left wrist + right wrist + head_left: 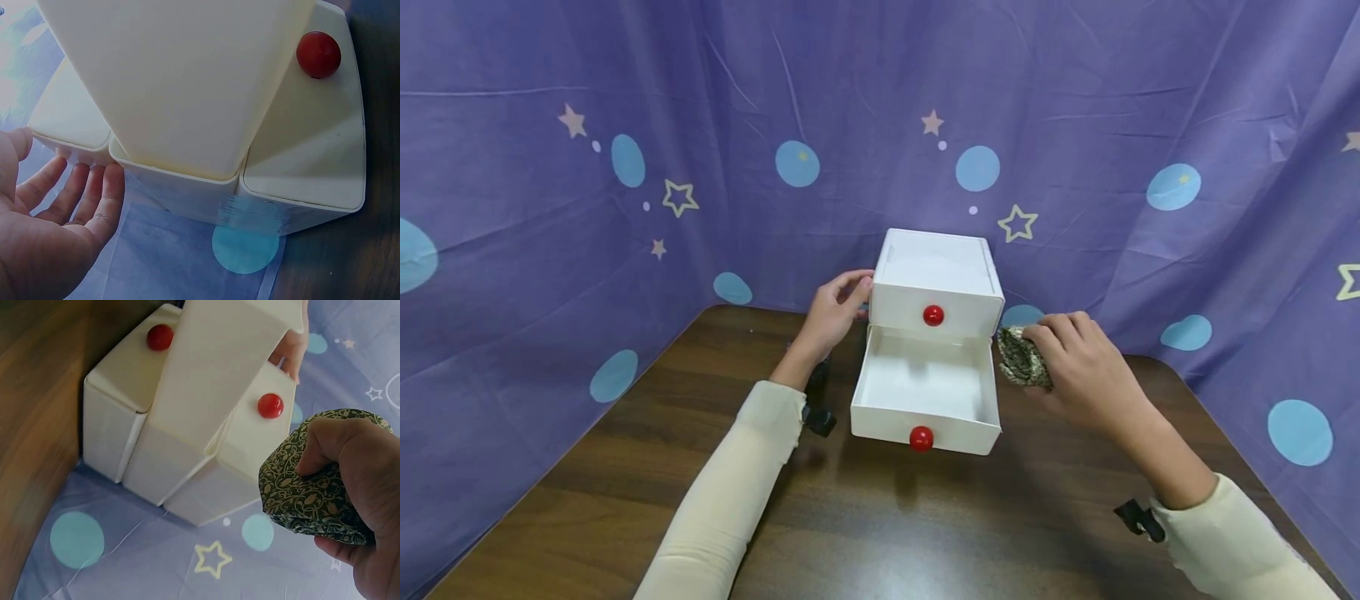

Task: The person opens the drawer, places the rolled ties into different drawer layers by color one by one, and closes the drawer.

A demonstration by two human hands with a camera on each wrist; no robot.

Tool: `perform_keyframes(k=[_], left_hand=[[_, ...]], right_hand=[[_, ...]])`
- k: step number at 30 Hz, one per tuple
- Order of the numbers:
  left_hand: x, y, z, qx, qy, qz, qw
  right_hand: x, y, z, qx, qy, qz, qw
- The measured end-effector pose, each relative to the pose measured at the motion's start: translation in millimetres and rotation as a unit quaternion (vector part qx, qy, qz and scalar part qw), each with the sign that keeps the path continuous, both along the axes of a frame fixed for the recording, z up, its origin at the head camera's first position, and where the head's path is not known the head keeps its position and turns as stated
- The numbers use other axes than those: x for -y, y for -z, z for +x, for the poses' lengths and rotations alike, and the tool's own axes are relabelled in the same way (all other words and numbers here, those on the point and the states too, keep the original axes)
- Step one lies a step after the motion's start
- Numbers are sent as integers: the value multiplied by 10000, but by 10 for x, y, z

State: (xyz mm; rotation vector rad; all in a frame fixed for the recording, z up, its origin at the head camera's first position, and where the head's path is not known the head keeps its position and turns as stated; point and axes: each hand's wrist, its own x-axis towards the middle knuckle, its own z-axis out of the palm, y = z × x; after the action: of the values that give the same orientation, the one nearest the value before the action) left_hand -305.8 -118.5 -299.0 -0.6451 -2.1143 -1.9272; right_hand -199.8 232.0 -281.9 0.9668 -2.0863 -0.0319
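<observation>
Gripping the patterned bundle [1021, 358] center-right, your right hand [1088, 372] could jolt the drawer [880, 422] if swung low; your left hand [832, 314], seemingly loose, touches the cabinet [934, 258].

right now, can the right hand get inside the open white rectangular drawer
Probably yes: the right hand, gripping a dark green, gold-patterned cloth bundle, is just right of the drawer, and nothing visible blocks its open front part.
</observation>
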Motion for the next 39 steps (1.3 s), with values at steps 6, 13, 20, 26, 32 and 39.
perform_keyframes(k=[6, 13, 20, 26, 32, 39], left_hand=[[7, 6, -8, 3, 35, 32, 10000], [1, -8, -1, 49, 58, 54, 10000], [-5, -7, -2, 47, 18, 50, 10000], [2, 2, -9, 57, 26, 75, 10000], [9, 10, -21, 26, 41, 109, 9999], [6, 4, -14, 13, 56, 64, 10000]], right_hand=[[170, 27, -26, -72, -168, 28, 9998], [343, 55, -48, 44, -155, 127, 9998], [496, 90, -75, 110, -213, 243, 9994], [612, 116, -115, 321, -323, 293, 9985], [713, 143, -179, 724, -315, 448, 9959], [764, 225, -265, 1211, -140, 607, 9907]])
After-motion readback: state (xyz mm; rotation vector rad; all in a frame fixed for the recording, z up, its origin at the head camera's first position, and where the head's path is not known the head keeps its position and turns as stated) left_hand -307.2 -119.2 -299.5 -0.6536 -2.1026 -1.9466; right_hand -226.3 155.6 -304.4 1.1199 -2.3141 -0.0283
